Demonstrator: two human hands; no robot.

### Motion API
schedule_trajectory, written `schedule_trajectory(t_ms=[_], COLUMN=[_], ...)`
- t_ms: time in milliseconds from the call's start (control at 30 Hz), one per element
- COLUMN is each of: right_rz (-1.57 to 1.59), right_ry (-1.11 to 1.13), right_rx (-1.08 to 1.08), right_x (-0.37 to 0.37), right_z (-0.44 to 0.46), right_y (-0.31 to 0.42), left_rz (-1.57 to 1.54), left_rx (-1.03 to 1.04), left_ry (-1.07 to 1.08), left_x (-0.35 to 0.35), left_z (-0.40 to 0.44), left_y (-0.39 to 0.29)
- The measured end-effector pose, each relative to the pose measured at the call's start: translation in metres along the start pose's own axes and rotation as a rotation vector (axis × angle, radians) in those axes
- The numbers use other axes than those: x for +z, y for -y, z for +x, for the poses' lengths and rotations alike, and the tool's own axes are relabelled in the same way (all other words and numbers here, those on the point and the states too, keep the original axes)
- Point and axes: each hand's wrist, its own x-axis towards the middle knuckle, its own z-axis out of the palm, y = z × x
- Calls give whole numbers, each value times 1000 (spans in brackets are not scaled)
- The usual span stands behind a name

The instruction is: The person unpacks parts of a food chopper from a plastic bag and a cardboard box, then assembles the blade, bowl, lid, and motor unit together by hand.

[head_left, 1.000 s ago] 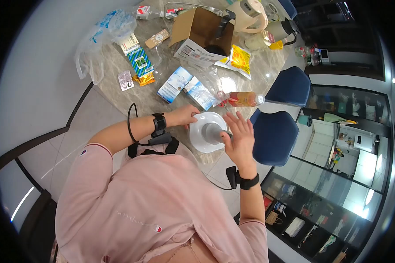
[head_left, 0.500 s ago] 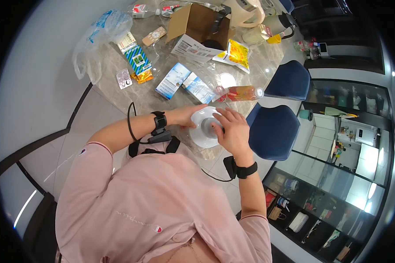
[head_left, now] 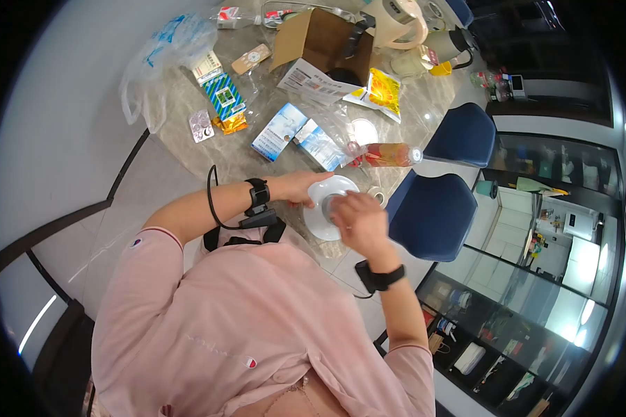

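Note:
A white, shiny round dish [head_left: 321, 226] with a grey round middle [head_left: 329, 204] is at the table's near edge, in front of my chest. My left hand [head_left: 303, 187] grips its left rim, with the thumb and fingers at the edge. Over the grey middle is my right hand [head_left: 363, 221], its fingers bent and smeared by motion. Whether they pinch anything there is hidden. Just right of the dish, a small pale ring-shaped thing [head_left: 376, 194] is partly covered by my right hand.
Beyond the dish lie blue-and-white boxes [head_left: 279, 132] and a bottle of reddish drink [head_left: 388, 155]. Farther back are an open cardboard box [head_left: 313, 38], a yellow packet [head_left: 384, 90], a kettle [head_left: 396, 24] and a plastic bag [head_left: 167, 55]. Blue chairs [head_left: 435, 215] stand at the right.
My right hand has shifted slightly down and its fingers have drawn in over the grey middle, uncovering the pale ring. My left hand stays on the rim. The whole view has shifted slightly.

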Motion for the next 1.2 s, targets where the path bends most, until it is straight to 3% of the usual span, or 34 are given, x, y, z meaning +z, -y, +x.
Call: schedule_trajectory(t_ms=[100, 167, 300, 333, 500, 567, 767, 833, 900, 1200], right_rz=[5, 66, 59, 24, 6, 27, -25, -7, 5, 6], right_ry=[15, 43, -130, -3, -128, -75, 148, 94, 81, 32], right_rx=[49, 195, 103, 132, 184, 192, -80, -74, 90, 172], right_x=[19, 11, -26, -14, 1, -2, -10, -2, 8, 15], right_z=[4, 4, 17, 6, -5, -8, 11, 8, 2, -1], right_y=[-1, -5, -2, -7, -9, -12, 15, 5, -6, -9], left_rz=[-21, -35, -23, -56, -45, -78, -61, -80, -90, -30], left_rx=[66, 31, -12, -1, 32, 44, 47, 66, 90, 68], left_ry=[12, 18, 22, 12, 2, 34, 50, 11, -26, 27], left_x=[-2, 7, 0, 0, 1, -2, -1, 2, 2, 0], left_z=[-1, -7, -4, -3, 2, 3, 6, 0, -1, 4], left_y=[0, 6, 0, 2, 5, 2, 9, 6, 6, 9])
